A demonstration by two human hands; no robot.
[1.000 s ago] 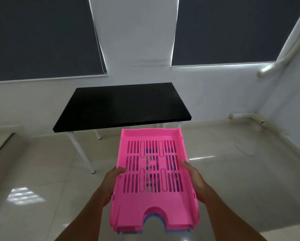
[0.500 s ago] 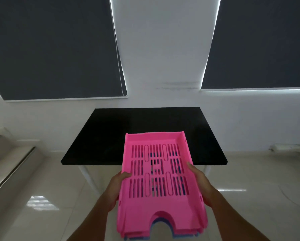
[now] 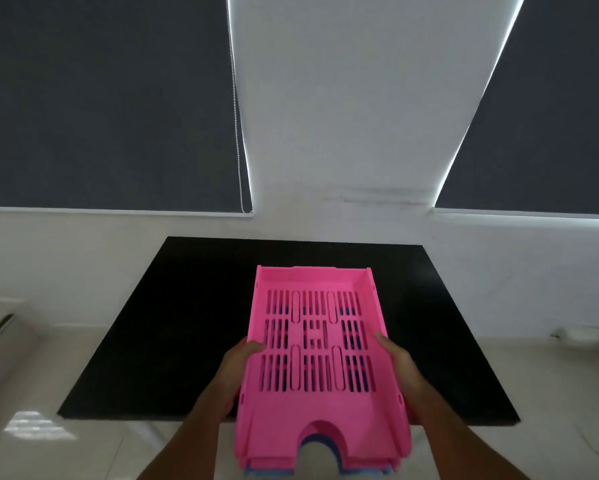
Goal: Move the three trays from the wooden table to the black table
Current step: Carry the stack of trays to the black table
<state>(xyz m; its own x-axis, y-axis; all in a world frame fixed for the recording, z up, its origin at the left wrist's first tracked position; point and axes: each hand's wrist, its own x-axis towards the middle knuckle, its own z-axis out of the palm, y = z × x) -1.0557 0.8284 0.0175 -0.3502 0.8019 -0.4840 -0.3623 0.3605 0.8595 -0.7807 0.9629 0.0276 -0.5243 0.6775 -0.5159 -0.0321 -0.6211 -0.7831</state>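
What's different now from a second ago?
The person has walked up to the black table; the stack of trays, pink on top, now hangs over its near edge. Unchanged: left hand and right hand grip the stack's sides.

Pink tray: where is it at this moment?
In the head view the pink tray is low centre, held between the left hand and right hand, over the black table's near edge.

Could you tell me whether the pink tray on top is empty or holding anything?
Empty: the pink tray shows only its bare slotted floor.
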